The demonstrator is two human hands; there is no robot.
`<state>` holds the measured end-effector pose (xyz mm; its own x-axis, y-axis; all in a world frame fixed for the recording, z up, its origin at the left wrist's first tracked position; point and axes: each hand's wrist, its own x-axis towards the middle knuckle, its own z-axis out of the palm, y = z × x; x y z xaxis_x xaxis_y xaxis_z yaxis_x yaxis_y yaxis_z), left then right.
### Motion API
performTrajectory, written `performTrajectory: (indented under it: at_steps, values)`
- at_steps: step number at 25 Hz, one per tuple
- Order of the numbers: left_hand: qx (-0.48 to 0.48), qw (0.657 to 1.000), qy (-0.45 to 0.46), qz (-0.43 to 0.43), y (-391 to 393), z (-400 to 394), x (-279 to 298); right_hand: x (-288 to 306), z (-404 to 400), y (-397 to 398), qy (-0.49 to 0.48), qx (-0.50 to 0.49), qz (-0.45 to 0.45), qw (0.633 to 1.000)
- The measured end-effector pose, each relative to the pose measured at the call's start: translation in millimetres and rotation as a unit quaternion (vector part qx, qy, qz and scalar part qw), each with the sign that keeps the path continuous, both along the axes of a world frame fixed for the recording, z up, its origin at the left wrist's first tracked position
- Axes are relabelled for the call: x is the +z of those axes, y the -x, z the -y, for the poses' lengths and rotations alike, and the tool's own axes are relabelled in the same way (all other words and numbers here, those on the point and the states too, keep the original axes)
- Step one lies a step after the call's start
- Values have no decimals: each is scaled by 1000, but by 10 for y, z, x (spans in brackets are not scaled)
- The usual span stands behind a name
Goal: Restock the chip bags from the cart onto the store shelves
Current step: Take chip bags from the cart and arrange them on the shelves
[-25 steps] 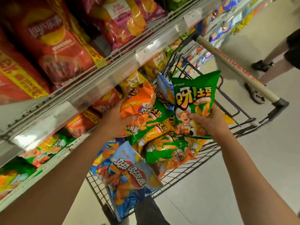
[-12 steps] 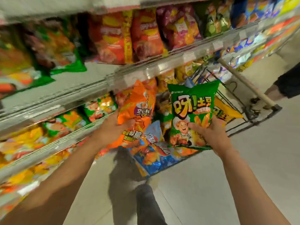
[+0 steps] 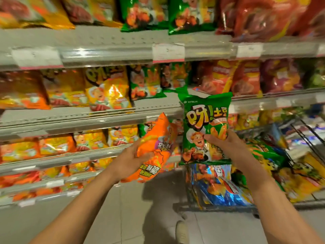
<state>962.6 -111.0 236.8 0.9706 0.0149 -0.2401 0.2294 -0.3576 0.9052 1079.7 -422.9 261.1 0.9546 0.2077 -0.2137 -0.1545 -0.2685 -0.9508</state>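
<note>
Head view: two bare arms reach toward stocked grey metal store shelves (image 3: pixel 98 118). The left hand (image 3: pixel 131 160) grips a crinkly orange foil chip bag (image 3: pixel 155 148) from its left side, thumb across the front, bag tilted with its top leaning right. It sits in the air in front of the lower shelf edge, not on a shelf. The right hand (image 3: pixel 226 148) holds a glossy green chip bag with a cartoon chef and yellow lettering (image 3: pixel 204 127) upright, thumb pressed on the front near the lower right, the other fingers hidden behind it. The green bag is also off the shelves, just right of the orange bag, apart from it.

The wire shopping cart (image 3: pixel 302 138) stands at lower right, loaded with more bags. A shiny blue foil bag (image 3: pixel 218 185) lies directly under the green bag, and green and yellow bags are piled to the right.

The shelves carry rows of yellow, orange, green and red bags, blurred. White price tags with pink strips (image 3: pixel 168 52) line the rails. A light shoe (image 3: pixel 182 231) shows on the pale tile floor (image 3: pixel 133 217).
</note>
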Motion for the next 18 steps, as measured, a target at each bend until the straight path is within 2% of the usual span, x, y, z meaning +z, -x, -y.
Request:
performTrajectory:
  at_steps: [4,8,12,15,18]
  values:
    - [33,999,-7,5,-101,-27,152,139,-323,-576,-9,74,9,997]
    - [114,992,61,1,-214,32,312,272,-581,-1212,-38,132,22,990]
    - [135,985,108,-27,-195,104,372,384,-716,-1861,-32,137,48,989]
    - [159,978,132,-38,-113,172,393,396,-868,-2156,-83,145,14,986]
    - [203,966,156,-39,-24,206,371,286,-1201,-2214,-114,199,1,973]
